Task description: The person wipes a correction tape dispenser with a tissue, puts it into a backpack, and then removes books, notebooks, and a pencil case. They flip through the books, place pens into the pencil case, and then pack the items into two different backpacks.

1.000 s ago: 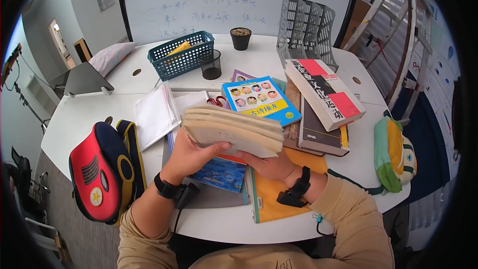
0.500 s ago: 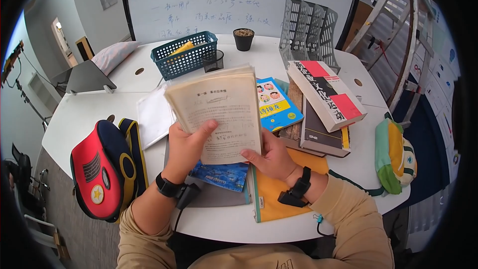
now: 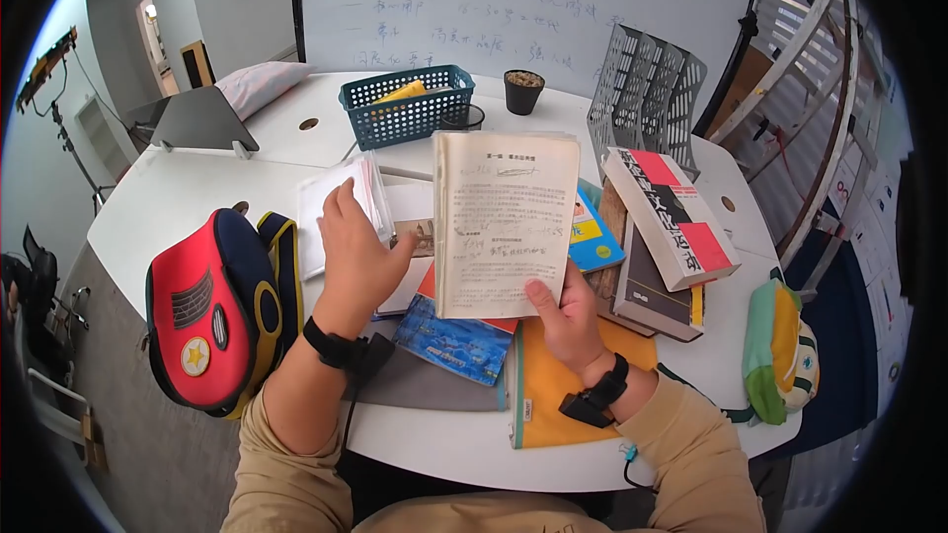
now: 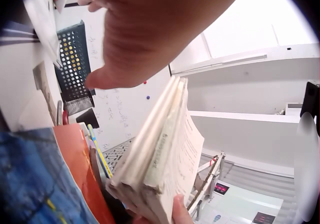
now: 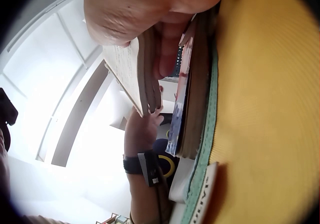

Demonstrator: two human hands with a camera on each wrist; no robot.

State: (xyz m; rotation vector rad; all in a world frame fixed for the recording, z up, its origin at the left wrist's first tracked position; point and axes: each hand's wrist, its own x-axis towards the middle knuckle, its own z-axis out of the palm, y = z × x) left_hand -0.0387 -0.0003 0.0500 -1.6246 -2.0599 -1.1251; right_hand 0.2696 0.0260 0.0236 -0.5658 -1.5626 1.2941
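My right hand (image 3: 570,321) grips the lower right corner of a worn, yellowed book (image 3: 506,227), thumb on the printed page and fingers behind. The book is held up above the pile, page facing me. Off its left side, my left hand (image 3: 360,257) has its fingers spread and touches nothing, near white papers (image 3: 341,212). In the left wrist view the book's thick spine (image 4: 162,149) shows below the left hand (image 4: 150,31). The right wrist view shows the right hand (image 5: 150,14) curled round the book (image 5: 132,74). Below the book lies a blue book (image 3: 454,336).
A red and navy backpack (image 3: 212,311) stands at the left, a teal basket (image 3: 407,118) at the back. Thick books (image 3: 671,217) are stacked at the right, before a grey file rack (image 3: 647,99). A yellow pouch (image 3: 583,385) lies in front; a green-yellow bag (image 3: 775,355) is far right.
The book has tipped up from edge-on to facing me and moved right. My left hand has let go of it and moved away to the left, fingers spread. The head view has shifted.
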